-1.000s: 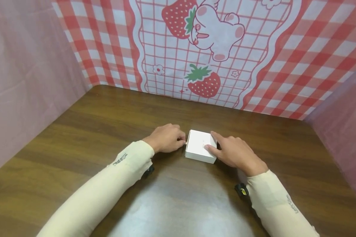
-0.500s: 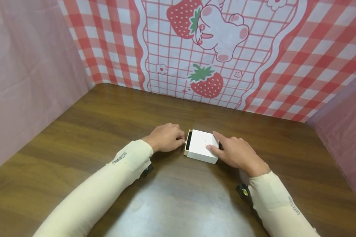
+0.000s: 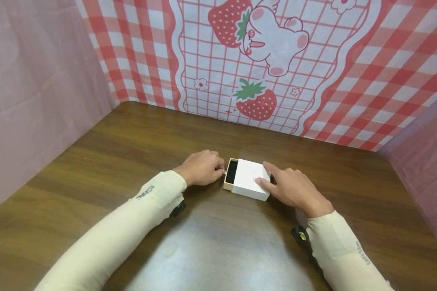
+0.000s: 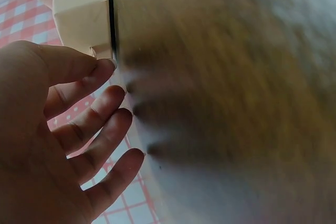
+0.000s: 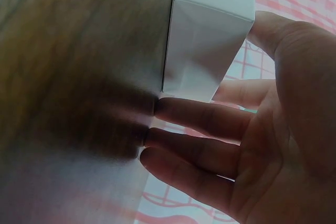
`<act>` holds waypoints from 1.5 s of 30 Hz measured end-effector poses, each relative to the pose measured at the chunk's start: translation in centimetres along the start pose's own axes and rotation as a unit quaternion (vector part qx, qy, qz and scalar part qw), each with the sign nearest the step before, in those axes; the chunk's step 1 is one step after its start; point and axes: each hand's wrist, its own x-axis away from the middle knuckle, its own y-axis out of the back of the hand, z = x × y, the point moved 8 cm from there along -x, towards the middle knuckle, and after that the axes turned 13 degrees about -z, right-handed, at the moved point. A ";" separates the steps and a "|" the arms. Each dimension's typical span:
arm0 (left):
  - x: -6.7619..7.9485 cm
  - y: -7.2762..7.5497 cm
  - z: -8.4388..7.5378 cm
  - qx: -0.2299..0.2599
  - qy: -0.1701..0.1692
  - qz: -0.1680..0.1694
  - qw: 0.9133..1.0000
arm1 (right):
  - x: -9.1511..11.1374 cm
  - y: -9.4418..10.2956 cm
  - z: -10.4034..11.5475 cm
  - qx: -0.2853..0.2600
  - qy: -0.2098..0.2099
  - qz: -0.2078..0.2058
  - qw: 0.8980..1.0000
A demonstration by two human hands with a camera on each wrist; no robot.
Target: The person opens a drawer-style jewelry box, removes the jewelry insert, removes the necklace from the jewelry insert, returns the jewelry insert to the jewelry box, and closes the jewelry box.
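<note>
A small white slide-out box lies flat on the table; its white sleeve (image 3: 250, 180) covers most of a tan drawer (image 3: 227, 185), which sticks out on the left. The drawer's exposed part is black inside. My left hand (image 3: 202, 167) pinches a little pull tab (image 4: 94, 52) on the drawer's end between thumb and index finger, the other fingertips touching the table. My right hand (image 3: 293, 189) grips the sleeve, thumb on the top face and index finger along the right edge. In the right wrist view its remaining fingers rest on the tabletop. Most of the drawer is hidden under the sleeve.
The brown wooden table (image 3: 156, 133) spreads around the box. Behind it hangs a red-and-white checked cloth (image 3: 211, 97) with strawberries, and pink cloths (image 3: 47, 81) hang at the left and right. Black wrist cameras (image 3: 300, 234) sit under both cuffs.
The tan drawer has slid out leftward from the sleeve, showing its black inside. My left hand has moved slightly left with the tab; my right hand keeps its hold on the sleeve.
</note>
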 end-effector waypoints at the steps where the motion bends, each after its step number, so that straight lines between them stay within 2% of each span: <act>1: 0.0 0.0 0.0 0.000 0.001 0.000 1.000 | 0.0 0.0 0.0 0.001 0.000 0.001 1.000; 19: 0.7 0.6 1.0 -0.013 0.008 0.000 1.000 | 0.1 0.1 -0.2 -0.002 -0.006 0.013 1.000; 31: 1.2 0.9 1.9 -0.014 0.025 -0.003 1.000 | 0.2 0.1 -0.2 -0.003 -0.006 0.014 1.000; 45: 1.7 1.2 2.4 -0.018 0.016 -0.030 0.999 | 0.2 0.1 -0.3 -0.009 -0.010 0.016 1.000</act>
